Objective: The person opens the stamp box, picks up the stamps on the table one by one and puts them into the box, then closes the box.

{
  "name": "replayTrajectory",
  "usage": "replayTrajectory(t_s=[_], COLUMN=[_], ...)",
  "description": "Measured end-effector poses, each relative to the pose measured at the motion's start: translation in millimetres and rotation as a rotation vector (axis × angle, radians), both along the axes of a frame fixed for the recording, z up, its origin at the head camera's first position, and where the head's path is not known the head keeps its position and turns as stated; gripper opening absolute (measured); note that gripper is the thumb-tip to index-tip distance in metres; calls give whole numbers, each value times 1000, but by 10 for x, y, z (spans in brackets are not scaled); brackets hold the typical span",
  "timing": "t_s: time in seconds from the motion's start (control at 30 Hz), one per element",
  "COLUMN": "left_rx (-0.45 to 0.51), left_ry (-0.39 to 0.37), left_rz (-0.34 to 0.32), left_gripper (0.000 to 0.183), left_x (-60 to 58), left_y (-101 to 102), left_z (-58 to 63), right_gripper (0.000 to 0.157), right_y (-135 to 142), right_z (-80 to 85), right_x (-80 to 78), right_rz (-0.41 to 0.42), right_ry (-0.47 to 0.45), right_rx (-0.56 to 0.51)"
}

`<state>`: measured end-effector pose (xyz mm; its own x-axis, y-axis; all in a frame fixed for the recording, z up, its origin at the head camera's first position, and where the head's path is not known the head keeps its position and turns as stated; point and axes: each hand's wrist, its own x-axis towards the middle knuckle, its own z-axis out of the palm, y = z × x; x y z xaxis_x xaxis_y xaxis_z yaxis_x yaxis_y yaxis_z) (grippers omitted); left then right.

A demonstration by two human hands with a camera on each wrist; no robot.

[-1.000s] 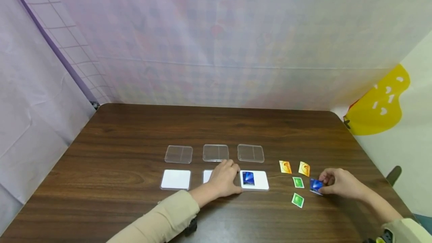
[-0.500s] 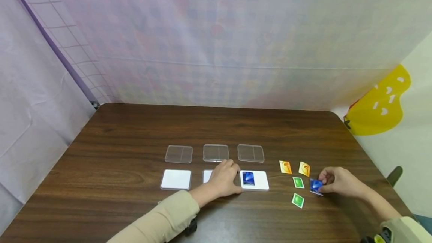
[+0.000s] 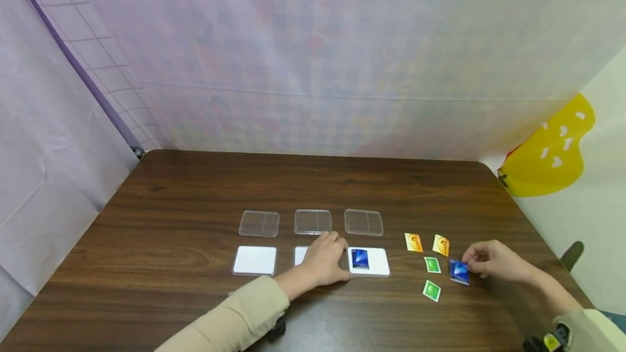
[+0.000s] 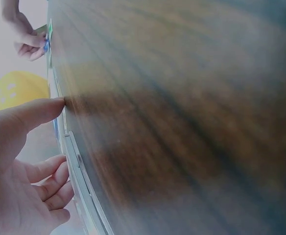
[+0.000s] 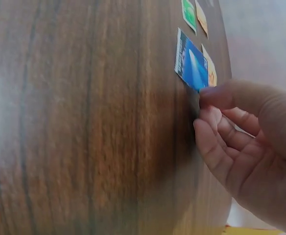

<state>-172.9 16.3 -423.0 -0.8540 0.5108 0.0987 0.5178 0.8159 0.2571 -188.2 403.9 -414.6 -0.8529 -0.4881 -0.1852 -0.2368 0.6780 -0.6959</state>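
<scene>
My right hand (image 3: 499, 261) pinches a corner of a blue stamp (image 5: 193, 61) with a toothed edge; in the head view the blue stamp (image 3: 458, 272) lies right of the green ones. My left hand (image 3: 323, 258) rests, fingers loosely bent, over a middle case with a white insert (image 3: 300, 255), mostly hidden under it. Its thumb (image 4: 47, 108) reaches the near left corner of the right case (image 3: 379, 262), which bears another blue stamp (image 3: 360, 258) on its white insert.
Two orange stamps (image 3: 413, 242) and two green stamps (image 3: 432, 290) lie left of my right hand. A third white-filled case (image 3: 255, 260) sits at left. Behind are three clear lids (image 3: 363, 222) in a row. Curtains border the table (image 3: 195, 189).
My right hand's fingers have shifted to the far right corner of the blue stamp, so more of it shows, and the stamp has turned slightly. My left hand has stayed still.
</scene>
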Motion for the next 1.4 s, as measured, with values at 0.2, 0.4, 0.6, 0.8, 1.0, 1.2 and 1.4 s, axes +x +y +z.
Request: replayTrajectory(t_s=[0.2,0.4,0.6,0.8,1.0,1.2,1.4], left_rx=[4,4,9,11,13,17,20], left_ry=[-9,-8,0,-5,-1,-2,-4], left_rz=[-1,-3,-3,-1,-3,-2,-2], left_gripper=[56,55,55,56,56,56,55], left_x=[3,3,4,8,3,-7,-9], left_y=[-2,-2,0,-1,0,3,5], left_z=[-3,-8,-5,-4,-5,-8,-6], right_gripper=[13,19,20,21,22,19,18], right_y=[86,126,126,123,127,98,28], right_z=[11,35,72,130,202,285,360], right_x=[-40,-39,-35,-29,-42,-76,-104], right_rz=[57,41,6,10,25,24,49], right_ry=[-103,-242,-293,-302,-305,-286,-240], right_rx=[-112,-194,-185,-174,-170,-159,-135])
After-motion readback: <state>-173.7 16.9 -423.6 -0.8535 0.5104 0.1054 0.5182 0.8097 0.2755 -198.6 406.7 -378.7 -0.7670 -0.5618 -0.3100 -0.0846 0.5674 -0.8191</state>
